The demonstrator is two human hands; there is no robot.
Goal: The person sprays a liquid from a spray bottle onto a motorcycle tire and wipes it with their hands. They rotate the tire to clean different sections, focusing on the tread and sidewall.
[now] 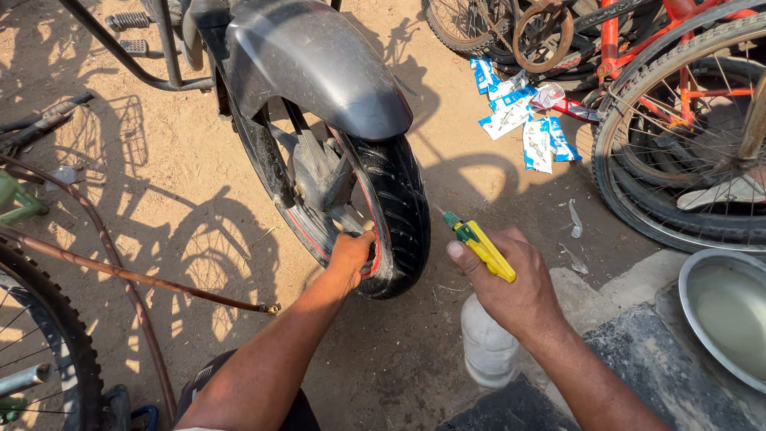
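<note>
A black motorcycle front tyre (396, 199) with a red rim stripe stands on sandy ground under a dark mudguard (319, 64). My left hand (351, 254) grips the rim at the tyre's lower left side. My right hand (511, 283) holds a clear spray bottle (488, 347) by its yellow trigger head (485, 249). The green nozzle points at the tyre tread, a short gap away.
A metal bowl of water (730, 315) sits at the right on a dark slab. Bicycle wheels (678, 136) and red frames crowd the upper right, with blue-white wrappers (519, 120) on the ground. A brown hose (136, 279) and another bicycle wheel (48, 343) lie left.
</note>
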